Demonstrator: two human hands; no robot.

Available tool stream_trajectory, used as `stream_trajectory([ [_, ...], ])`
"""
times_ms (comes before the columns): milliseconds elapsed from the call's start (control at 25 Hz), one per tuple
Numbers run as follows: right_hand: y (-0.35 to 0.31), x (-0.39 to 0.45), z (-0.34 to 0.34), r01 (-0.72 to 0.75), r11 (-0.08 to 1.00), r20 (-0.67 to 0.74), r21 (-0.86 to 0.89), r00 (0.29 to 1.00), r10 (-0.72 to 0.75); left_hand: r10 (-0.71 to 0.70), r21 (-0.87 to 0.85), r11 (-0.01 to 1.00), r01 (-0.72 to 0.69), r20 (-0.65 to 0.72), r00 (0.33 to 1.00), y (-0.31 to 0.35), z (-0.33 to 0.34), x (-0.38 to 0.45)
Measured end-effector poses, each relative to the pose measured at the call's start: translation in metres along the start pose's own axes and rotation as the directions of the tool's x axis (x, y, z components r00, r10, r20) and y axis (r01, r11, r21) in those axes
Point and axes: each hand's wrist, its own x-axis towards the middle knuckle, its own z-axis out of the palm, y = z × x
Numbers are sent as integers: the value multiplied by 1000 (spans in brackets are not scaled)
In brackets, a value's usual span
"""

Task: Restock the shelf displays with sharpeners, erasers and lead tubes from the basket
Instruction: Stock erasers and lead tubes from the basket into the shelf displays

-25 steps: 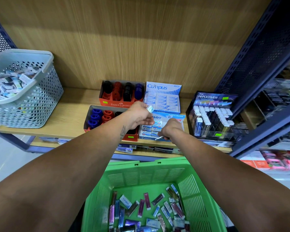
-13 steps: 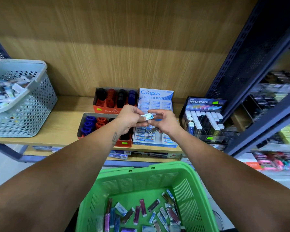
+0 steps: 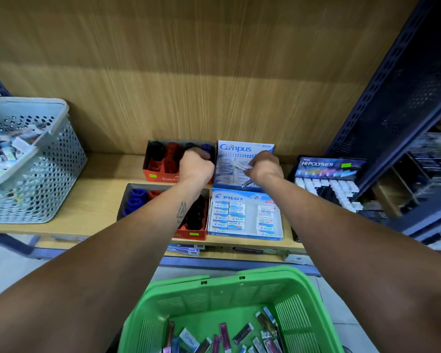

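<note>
Here our right hand (image 3: 265,169) pinched an eraser (image 3: 241,167) over the Campus box (image 3: 229,171), apparently to slot it in, left hand (image 3: 195,166) curled, contents unclear.

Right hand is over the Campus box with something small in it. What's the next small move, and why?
Probably lower the right hand a little and set the eraser it pinches into the Campus box, then let go. The hand is directly above that box's rows of like erasers. It also seems to hold a thin tube, so release only the eraser. The left hand is curled by the sharpener box.
</note>
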Motion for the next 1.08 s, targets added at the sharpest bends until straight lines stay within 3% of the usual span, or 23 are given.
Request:
stream_trajectory([
  [160,-18,22,33,21,990,76,-142,997,-10,-27,-51,998,27,1,1000,-18,14,28],
  [280,-23,30,52,28,989,66,-147,998,-19,-27,-96,995,27,5,1000,-44,27,59],
  [520,-26,29,61,14,988,-11,-153,1000,-16,-19,-109,994,21,16,1000,-5,7,14],
  [640,-21,20,43,-26,1000,11,1,1000,26,-9,-92,996,9,1,1000,-5,6,10],
  [720,-19,4,25,-18,970,0,243,1000,19,-27,-51,998,28,30,999,-4,7,5],
  [800,-11,-23,4,-3,818,26,575,1000,-15,-20,14,1000,19,89,996,4,8,-8],
  [880,1,-52,-15,55,648,34,760,992,-124,-20,56,998,10,182,983,19,7,-37],
  [1000,22,-85,-41,113,596,43,795,970,-240,-91,-126,981,147,369,925,34,7,-81],
  [1080,37,-103,-57,161,609,39,777,952,-302,-72,-248,951,185,406,911,40,10,-104],
])
